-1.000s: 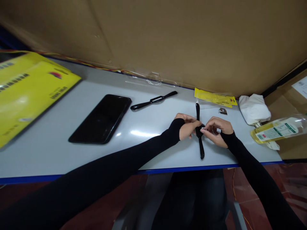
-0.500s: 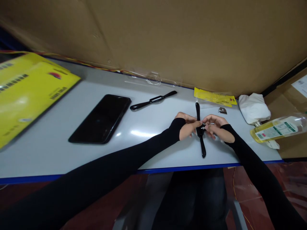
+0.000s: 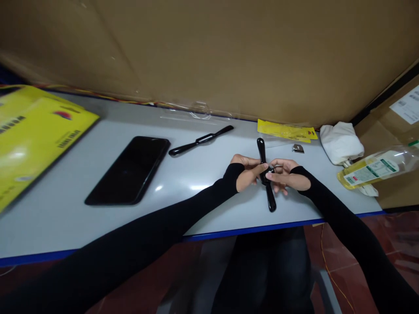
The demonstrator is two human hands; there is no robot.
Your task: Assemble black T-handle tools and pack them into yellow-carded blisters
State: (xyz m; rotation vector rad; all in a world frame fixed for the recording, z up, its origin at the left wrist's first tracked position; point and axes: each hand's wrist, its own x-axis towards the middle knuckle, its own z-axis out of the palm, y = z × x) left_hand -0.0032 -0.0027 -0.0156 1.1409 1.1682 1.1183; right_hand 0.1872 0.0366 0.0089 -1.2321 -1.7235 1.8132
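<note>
A black spokeshave (image 3: 270, 197) with two long handles is held over the table, one handle pointing to the back and the other to the front. My left hand (image 3: 248, 173) grips its middle from the left, thumb on top. From the right, my right hand (image 3: 286, 175) closes on the same middle part, its thumb pressed across the body. Fingers cover most of the centre, so any small parts there are hard to make out. Behind my right hand lies a small metal blade (image 3: 298, 148). A second black spokeshave body (image 3: 205, 139) rests to the left, with an open slot in its middle.
A black phone-like slab (image 3: 128, 170) lies left of centre, beyond it large yellow packages (image 3: 39, 135). Slim yellow packaging (image 3: 285, 130) sits at the back. On the right are a white cloth bundle (image 3: 341, 143) and a tilted bottle of yellow liquid (image 3: 369, 169). Cardboard walls the back.
The view has shifted slightly, moving the table items a little left. My right thumb now lies straighter across the spokeshave's middle; both hands stay on it.
</note>
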